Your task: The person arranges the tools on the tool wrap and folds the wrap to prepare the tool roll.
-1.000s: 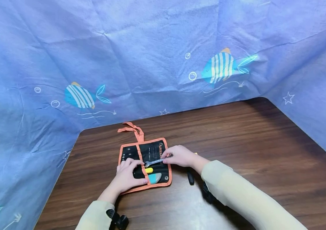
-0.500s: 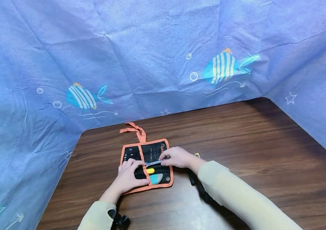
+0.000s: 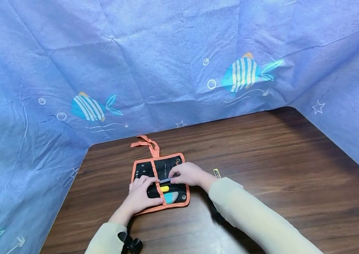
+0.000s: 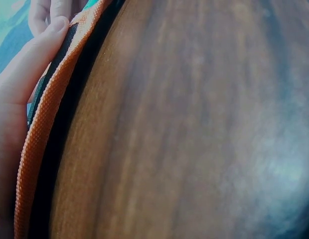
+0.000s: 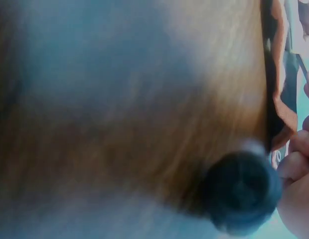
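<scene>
A black tool pouch (image 3: 166, 170) with orange edging lies spread on the wooden table. My left hand (image 3: 141, 192) rests on its left part, index fingertip at the orange pocket edge and thumb near the lower border. In the left wrist view the thumb (image 4: 37, 57) lies along the pouch's orange edging (image 4: 42, 134). My right hand (image 3: 187, 174) pinches a silver wrench (image 3: 165, 180), whose far end is at the pocket mouth by the left index finger. Below the wrench, a yellow handle (image 3: 165, 188) and a teal-and-grey tool end (image 3: 171, 197) stick out of neighbouring pockets.
An orange tie strap (image 3: 150, 145) trails from the pouch's far edge. Partly behind the right wrist lies a small yellow-and-black item (image 3: 216, 173). A blue fish-print cloth (image 3: 166, 70) hangs along the back and sides. In the right wrist view, a blurred black round object (image 5: 241, 191) stands close.
My right hand has moved left with the wrench, and less of the wrench shows between the fingers and the pocket edge. The left hand has stayed in place on the pouch.
</scene>
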Demonstrator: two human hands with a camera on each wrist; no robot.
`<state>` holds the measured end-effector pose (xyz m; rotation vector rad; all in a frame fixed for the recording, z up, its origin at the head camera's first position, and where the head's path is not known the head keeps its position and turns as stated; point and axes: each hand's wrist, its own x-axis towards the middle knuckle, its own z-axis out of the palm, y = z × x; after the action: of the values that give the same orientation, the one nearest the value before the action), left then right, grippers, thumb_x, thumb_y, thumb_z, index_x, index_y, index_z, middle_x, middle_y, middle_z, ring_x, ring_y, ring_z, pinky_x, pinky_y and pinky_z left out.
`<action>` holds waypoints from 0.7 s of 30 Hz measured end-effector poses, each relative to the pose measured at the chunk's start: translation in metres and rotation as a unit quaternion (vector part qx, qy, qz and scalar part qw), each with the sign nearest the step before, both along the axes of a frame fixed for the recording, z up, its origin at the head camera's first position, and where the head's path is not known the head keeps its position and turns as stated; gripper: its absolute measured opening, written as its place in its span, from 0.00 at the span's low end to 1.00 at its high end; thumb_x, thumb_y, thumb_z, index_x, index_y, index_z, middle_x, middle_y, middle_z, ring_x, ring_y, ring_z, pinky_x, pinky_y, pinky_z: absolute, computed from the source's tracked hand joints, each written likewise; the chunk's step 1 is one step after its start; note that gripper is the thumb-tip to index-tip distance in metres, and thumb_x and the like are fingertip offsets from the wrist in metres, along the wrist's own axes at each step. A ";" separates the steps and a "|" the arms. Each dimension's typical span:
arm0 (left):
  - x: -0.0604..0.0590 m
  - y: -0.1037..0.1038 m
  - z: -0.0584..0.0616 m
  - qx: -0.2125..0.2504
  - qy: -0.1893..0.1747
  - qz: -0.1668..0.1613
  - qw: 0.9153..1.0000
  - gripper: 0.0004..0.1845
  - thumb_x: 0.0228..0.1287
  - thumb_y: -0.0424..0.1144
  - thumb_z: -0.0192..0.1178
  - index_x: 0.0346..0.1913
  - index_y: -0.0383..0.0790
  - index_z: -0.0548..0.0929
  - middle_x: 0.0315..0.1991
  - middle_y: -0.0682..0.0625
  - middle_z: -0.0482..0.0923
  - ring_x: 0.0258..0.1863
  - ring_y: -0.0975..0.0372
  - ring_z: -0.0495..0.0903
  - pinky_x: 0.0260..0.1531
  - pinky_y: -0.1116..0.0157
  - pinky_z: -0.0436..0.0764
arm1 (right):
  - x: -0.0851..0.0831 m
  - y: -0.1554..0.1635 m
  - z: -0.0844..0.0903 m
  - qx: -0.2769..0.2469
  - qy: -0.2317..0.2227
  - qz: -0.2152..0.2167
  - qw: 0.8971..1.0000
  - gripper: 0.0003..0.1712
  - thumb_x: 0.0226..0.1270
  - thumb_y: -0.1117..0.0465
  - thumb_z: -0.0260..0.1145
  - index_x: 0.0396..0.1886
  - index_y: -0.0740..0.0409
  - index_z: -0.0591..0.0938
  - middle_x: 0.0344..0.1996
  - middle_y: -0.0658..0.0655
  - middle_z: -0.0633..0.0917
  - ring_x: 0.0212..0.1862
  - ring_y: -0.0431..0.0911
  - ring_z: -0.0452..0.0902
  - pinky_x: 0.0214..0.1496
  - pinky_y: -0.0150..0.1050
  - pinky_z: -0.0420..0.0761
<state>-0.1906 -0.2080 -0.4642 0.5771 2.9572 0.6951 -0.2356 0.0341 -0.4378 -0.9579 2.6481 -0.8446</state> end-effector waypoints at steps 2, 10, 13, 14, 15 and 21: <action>0.000 -0.001 -0.001 0.002 0.000 -0.001 1.000 0.35 0.41 0.71 0.64 0.54 0.61 0.76 0.48 0.57 0.68 0.52 0.56 0.63 0.54 0.46 0.56 | 0.000 -0.003 -0.002 0.007 -0.002 -0.004 1.000 0.09 0.63 0.50 0.65 0.42 0.42 0.84 0.39 0.41 0.83 0.40 0.36 0.76 0.45 0.38 0.74; 0.001 0.001 -0.001 0.004 -0.006 0.005 1.000 0.34 0.40 0.70 0.65 0.53 0.62 0.76 0.48 0.57 0.68 0.52 0.56 0.63 0.54 0.45 0.55 | 0.002 -0.004 -0.004 0.021 -0.003 -0.010 1.000 0.11 0.63 0.48 0.64 0.44 0.40 0.84 0.42 0.41 0.83 0.44 0.37 0.77 0.48 0.40 0.74; 0.001 0.002 0.000 0.002 -0.008 0.005 1.000 0.34 0.40 0.70 0.65 0.52 0.62 0.76 0.48 0.58 0.68 0.52 0.56 0.63 0.53 0.45 0.56 | 0.003 -0.001 -0.005 0.025 0.003 -0.013 1.000 0.11 0.62 0.47 0.64 0.43 0.42 0.83 0.37 0.41 0.83 0.38 0.37 0.76 0.44 0.38 0.74; 0.001 0.002 0.000 0.001 -0.008 0.004 1.000 0.34 0.40 0.71 0.65 0.52 0.63 0.76 0.48 0.58 0.68 0.51 0.57 0.63 0.53 0.45 0.56 | 0.004 0.001 -0.006 0.026 0.002 -0.015 1.000 0.11 0.62 0.48 0.65 0.42 0.43 0.83 0.34 0.42 0.83 0.36 0.37 0.75 0.42 0.37 0.74; 0.001 0.002 0.001 0.001 -0.009 0.004 1.000 0.34 0.40 0.71 0.65 0.52 0.63 0.76 0.48 0.58 0.68 0.51 0.57 0.63 0.53 0.45 0.56 | 0.004 0.003 -0.006 0.027 0.002 -0.018 0.999 0.10 0.62 0.48 0.65 0.40 0.44 0.83 0.31 0.42 0.82 0.33 0.37 0.74 0.40 0.37 0.73; 0.000 0.001 0.002 -0.009 -0.008 0.005 1.000 0.34 0.39 0.72 0.64 0.52 0.64 0.76 0.47 0.59 0.67 0.50 0.58 0.63 0.53 0.46 0.57 | 0.005 0.015 -0.001 0.045 0.001 -0.041 0.998 0.09 0.59 0.50 0.67 0.33 0.49 0.79 0.24 0.44 0.77 0.27 0.40 0.69 0.33 0.36 0.70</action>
<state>-0.1903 -0.2073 -0.4624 0.5529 2.9505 0.6697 -0.2309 0.0487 -0.4388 -0.8334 2.7177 -0.7349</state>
